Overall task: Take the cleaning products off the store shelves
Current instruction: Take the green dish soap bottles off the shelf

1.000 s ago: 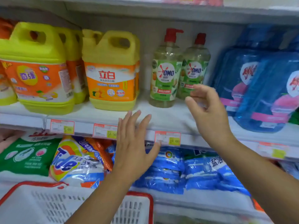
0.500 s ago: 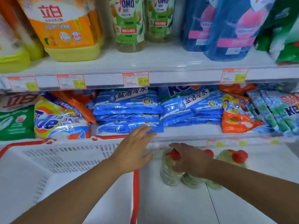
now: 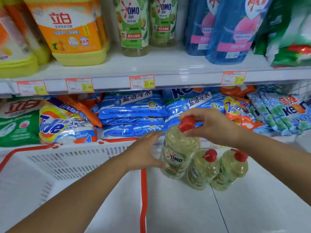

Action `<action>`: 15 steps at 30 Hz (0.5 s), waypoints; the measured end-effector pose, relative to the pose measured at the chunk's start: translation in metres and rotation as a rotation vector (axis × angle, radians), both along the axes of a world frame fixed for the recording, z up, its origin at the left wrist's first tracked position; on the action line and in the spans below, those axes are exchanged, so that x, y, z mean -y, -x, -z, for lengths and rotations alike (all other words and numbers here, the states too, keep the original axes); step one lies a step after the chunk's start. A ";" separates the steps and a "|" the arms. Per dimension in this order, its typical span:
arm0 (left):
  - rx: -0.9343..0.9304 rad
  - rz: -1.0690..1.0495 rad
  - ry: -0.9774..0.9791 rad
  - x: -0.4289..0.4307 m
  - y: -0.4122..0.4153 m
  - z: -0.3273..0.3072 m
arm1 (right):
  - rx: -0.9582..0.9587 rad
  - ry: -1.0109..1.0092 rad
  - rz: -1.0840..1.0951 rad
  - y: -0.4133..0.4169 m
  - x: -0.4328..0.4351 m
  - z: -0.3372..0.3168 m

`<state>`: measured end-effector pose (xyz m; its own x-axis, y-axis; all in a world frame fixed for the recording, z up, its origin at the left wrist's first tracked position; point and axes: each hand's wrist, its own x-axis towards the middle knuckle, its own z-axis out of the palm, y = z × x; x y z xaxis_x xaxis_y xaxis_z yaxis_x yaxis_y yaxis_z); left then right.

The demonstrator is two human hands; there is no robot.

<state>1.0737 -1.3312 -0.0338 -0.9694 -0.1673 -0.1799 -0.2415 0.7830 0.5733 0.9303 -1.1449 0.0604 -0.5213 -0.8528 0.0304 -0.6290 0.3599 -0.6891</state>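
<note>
My right hand [image 3: 212, 125] pinches the red pump cap of a clear OMO bottle [image 3: 180, 148] and holds it raised above the white floor. My left hand [image 3: 144, 152] lies flat against that bottle's left side, fingers straight. Two more OMO bottles [image 3: 202, 170] [image 3: 231, 169] stand on the floor just right of it. On the upper shelf [image 3: 168, 64] stand two further OMO bottles [image 3: 134, 26], yellow detergent jugs [image 3: 72, 34] and blue refill pouches [image 3: 235, 31].
A white basket with a red rim [image 3: 67, 163] sits at the lower left, its red edge beside the lifted bottle. The lower shelf holds blue salt-cleaner bags [image 3: 133, 113], a Tide bag [image 3: 62, 125], green and Keon bags [image 3: 286, 113]. Price tags [image 3: 142, 82] line the shelf edge.
The view has dropped from the upper shelf to the floor. My right hand took hold of a floor bottle's cap and lifted it; my left hand moved right onto its side.
</note>
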 end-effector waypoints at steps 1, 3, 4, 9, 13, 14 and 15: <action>-0.012 -0.030 -0.130 -0.004 0.003 -0.010 | 0.100 0.067 -0.016 0.001 -0.002 -0.018; -0.029 -0.099 -0.351 -0.009 0.007 -0.027 | 0.261 0.217 -0.043 0.002 -0.004 -0.046; -0.054 -0.135 -0.426 -0.011 0.009 -0.034 | 0.335 0.314 -0.040 0.001 -0.002 -0.056; -0.298 -0.276 -0.544 -0.016 0.014 -0.073 | 0.456 0.465 0.057 0.003 0.002 -0.067; -0.471 -0.305 -0.506 -0.010 0.025 -0.108 | 0.472 0.326 0.029 -0.013 0.015 -0.050; -0.515 -0.297 -0.483 -0.007 0.029 -0.116 | 0.418 0.375 0.060 -0.012 0.022 -0.052; -0.553 -0.287 -0.459 -0.005 0.032 -0.125 | 0.361 0.440 0.096 -0.010 0.028 -0.057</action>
<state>1.0415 -1.3261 0.0911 -0.8685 -0.4510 0.2054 0.0166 0.3877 0.9216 0.9403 -1.1727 0.1176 -0.6388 -0.7487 0.1773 -0.3046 0.0344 -0.9519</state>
